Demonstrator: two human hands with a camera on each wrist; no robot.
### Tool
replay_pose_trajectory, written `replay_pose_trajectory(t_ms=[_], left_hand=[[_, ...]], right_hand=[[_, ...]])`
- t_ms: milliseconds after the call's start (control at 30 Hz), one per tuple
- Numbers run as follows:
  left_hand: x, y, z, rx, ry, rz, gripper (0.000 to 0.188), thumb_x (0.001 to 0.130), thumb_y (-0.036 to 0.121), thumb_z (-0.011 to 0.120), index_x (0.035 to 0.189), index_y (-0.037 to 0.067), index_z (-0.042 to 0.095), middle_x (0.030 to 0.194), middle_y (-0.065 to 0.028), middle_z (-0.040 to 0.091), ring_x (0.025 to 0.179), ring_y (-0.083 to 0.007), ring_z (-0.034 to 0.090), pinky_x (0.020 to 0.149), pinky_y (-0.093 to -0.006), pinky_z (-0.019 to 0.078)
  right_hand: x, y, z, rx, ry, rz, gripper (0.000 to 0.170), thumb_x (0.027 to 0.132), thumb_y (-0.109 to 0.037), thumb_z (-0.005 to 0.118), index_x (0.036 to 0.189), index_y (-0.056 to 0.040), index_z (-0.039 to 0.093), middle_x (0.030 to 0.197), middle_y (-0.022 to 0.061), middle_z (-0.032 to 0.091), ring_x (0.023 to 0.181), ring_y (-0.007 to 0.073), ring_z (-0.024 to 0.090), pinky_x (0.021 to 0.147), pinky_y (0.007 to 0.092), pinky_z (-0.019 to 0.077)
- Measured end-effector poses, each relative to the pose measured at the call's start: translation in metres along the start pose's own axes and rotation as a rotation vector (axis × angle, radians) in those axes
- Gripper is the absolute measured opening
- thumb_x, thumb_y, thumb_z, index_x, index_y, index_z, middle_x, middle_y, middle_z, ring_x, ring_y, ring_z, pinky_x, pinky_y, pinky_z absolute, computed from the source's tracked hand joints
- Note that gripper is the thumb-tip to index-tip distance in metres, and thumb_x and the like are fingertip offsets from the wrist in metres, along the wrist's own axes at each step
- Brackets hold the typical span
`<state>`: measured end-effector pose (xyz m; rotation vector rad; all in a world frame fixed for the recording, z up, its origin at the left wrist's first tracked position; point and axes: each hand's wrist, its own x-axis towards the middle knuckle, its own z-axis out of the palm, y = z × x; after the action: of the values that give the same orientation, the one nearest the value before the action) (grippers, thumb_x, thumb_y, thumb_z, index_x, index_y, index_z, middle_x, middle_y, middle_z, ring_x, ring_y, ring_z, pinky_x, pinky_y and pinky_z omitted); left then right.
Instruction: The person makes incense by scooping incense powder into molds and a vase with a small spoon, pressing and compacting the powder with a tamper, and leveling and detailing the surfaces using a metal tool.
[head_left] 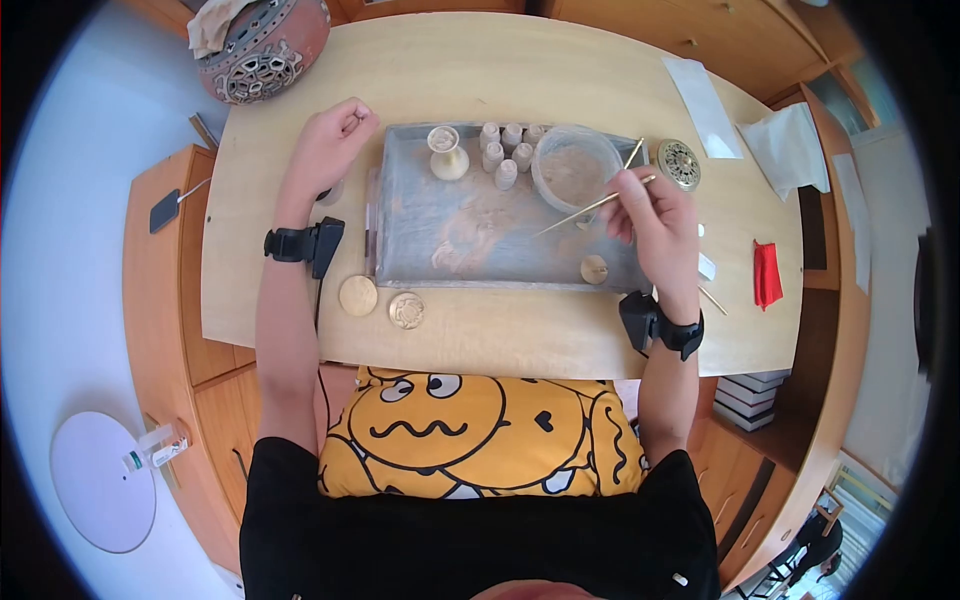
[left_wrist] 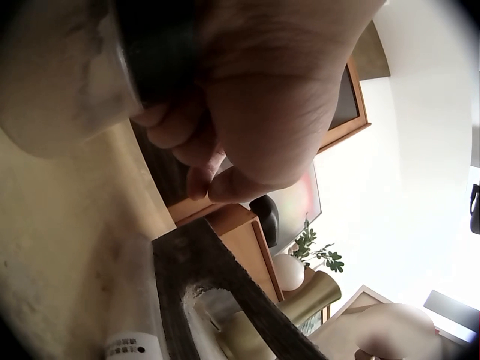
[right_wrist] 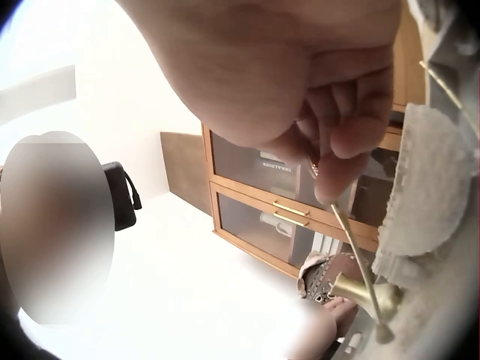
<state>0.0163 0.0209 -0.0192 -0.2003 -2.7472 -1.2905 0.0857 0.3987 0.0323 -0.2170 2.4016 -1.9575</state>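
Between thumb and fingers my right hand [head_left: 655, 225] pinches a thin brass spoon [head_left: 575, 215], its small tip [right_wrist: 384, 332] slanting down over the grey tray [head_left: 400, 262]. Brown powder is smeared across the tray floor. Just behind the right hand stands a clear plastic tub [head_left: 545, 180] of powder, with another brass stick [head_left: 636, 150] at its rim. My left hand [head_left: 335, 145] is held above the table left of the tray, fingers loosely curled around nothing. A small brass vase [head_left: 450, 160] with powder in its mouth and several capped vials [head_left: 506, 175] stand in the tray.
Two brass discs [head_left: 358, 295] lie before the tray, and a small round piece [head_left: 594, 268] lies inside it. A pierced brass lid [head_left: 680, 165], white paper [head_left: 702, 105] and a red pouch [head_left: 767, 275] lie to the right. A patterned pot [head_left: 265, 60] stands back left.
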Motion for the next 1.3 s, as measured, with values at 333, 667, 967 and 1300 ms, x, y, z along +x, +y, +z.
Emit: replay_pose_trajectory(t_ms=[333, 667, 967, 1300], left_hand=[[-0.002, 0.007, 0.000, 0.119, 0.002, -0.011, 0.021, 0.096, 0.019, 0.059, 0.085, 0.000, 0.056, 0.063, 0.0046, 0.043, 0.059, -0.0044, 0.034, 0.054, -0.0250, 0.0305], [-0.001, 0.004, 0.001, 0.106, 0.048, 0.014, 0.024, 0.091, 0.023, 0.062, 0.087, 0.000, 0.060, 0.056, -0.0066, 0.046, 0.052, -0.0164, 0.039, 0.052, -0.0329, 0.0347], [-0.003, 0.008, 0.001, 0.119, 0.033, 0.059, 0.021, 0.095, 0.021, 0.059, 0.087, 0.001, 0.058, 0.058, 0.0029, 0.040, 0.055, -0.0070, 0.034, 0.052, -0.0276, 0.0295], [-0.003, 0.004, 0.001, 0.082, 0.003, 0.022, 0.022, 0.093, 0.022, 0.060, 0.087, 0.000, 0.060, 0.060, -0.0016, 0.049, 0.055, -0.0110, 0.041, 0.053, -0.0286, 0.0345]], right_hand=[[-0.016, -0.005, 0.021, -0.101, -0.290, -0.108, 0.015, 0.096, -0.010, 0.059, 0.091, 0.0019, 0.066, 0.072, 0.0067, 0.067, 0.064, 0.0120, 0.064, 0.059, 0.0240, 0.0496], [-0.015, 0.003, 0.032, -0.066, -0.092, -0.025, 0.021, 0.096, -0.015, 0.062, 0.088, 0.0038, 0.067, 0.069, 0.0076, 0.070, 0.059, 0.0105, 0.066, 0.053, 0.0216, 0.0503], [-0.018, 0.008, 0.041, -0.083, -0.308, -0.064, 0.018, 0.098, -0.014, 0.058, 0.092, 0.0030, 0.063, 0.071, 0.0070, 0.068, 0.064, 0.0112, 0.066, 0.058, 0.0230, 0.0510], [-0.017, 0.005, 0.040, -0.118, -0.398, -0.079, 0.016, 0.099, -0.011, 0.056, 0.093, 0.0034, 0.061, 0.074, 0.0086, 0.069, 0.065, 0.0122, 0.065, 0.059, 0.0243, 0.0521]])
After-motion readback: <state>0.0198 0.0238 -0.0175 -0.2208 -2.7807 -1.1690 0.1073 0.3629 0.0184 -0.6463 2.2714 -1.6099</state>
